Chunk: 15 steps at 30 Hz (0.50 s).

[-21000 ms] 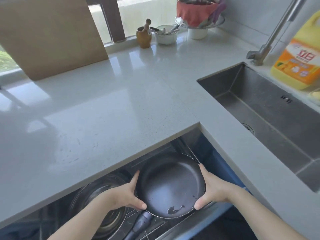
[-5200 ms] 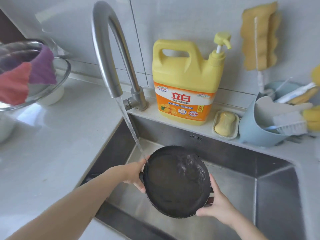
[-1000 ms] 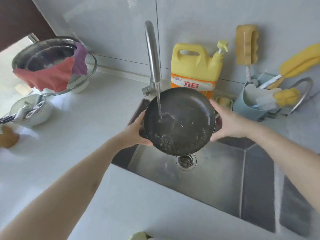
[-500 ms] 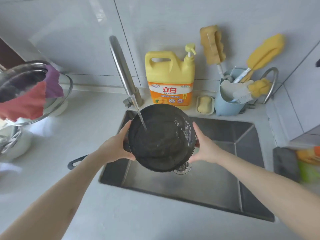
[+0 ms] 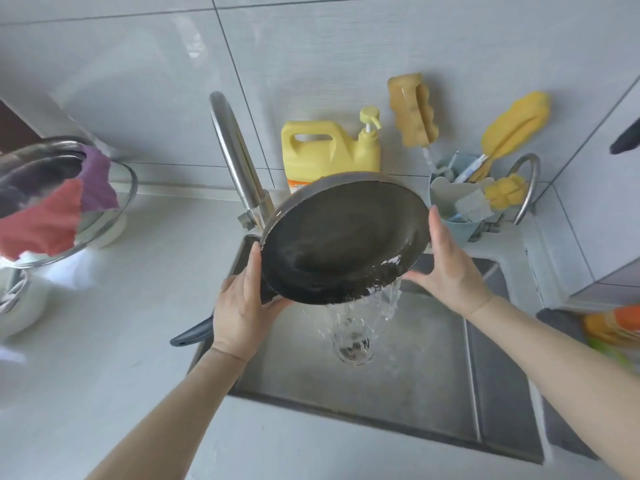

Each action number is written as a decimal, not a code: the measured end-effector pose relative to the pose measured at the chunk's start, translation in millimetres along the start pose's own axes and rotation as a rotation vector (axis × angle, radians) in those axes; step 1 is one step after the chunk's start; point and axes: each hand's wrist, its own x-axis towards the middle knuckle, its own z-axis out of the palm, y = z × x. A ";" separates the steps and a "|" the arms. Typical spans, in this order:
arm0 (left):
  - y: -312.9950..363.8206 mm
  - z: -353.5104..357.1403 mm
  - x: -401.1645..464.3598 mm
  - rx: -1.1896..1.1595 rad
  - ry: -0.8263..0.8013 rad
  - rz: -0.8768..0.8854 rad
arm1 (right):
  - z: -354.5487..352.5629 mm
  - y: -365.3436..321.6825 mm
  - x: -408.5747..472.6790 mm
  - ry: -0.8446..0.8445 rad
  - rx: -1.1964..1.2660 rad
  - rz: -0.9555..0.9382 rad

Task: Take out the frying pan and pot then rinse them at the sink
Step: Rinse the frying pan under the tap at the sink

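While water pours off its near right rim, the round black non-stick frying pan (image 5: 343, 242) is held tilted above the rectangular stainless steel sink (image 5: 408, 386), its far left edge raised and its dark inside facing the camera. The left hand (image 5: 242, 306) grips the pan's near left rim, fingers clenched under it and thumb along the edge, with the dark grey pan handle (image 5: 192, 336) poking out to the left below the wrist. The right hand (image 5: 446, 268) clasps the right rim, thumb up against the edge. The falling water (image 5: 360, 313) drops towards the round metal drain (image 5: 355, 349). Behind the pan stand the curved steel tap (image 5: 237, 157) and a yellow detergent jug (image 5: 329, 150) on the pale tabletop (image 5: 114, 306).
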 end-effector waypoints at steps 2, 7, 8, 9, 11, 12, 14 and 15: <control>7.0 -4.3 7.5 0.021 0.081 0.046 | -12.0 0.2 7.3 0.135 -0.038 -0.102; 20.7 -26.9 36.9 0.085 0.323 0.177 | -54.1 -18.4 28.2 0.365 -0.169 -0.225; 22.9 -32.5 43.2 0.085 0.358 0.214 | -61.2 -20.4 30.8 0.405 -0.195 -0.252; 23.6 -37.2 48.7 0.092 0.382 0.246 | -67.4 -20.9 32.8 0.445 -0.220 -0.281; 24.4 -44.7 58.0 0.113 0.407 0.267 | -76.6 -20.3 36.2 0.515 -0.255 -0.328; 25.3 -47.3 61.7 0.117 0.416 0.261 | -80.1 -21.4 37.6 0.539 -0.262 -0.355; 28.4 -50.7 67.4 0.115 0.423 0.255 | -85.6 -26.1 39.4 0.571 -0.275 -0.396; 29.3 -51.4 69.2 0.111 0.420 0.256 | -88.0 -28.6 40.1 0.582 -0.278 -0.404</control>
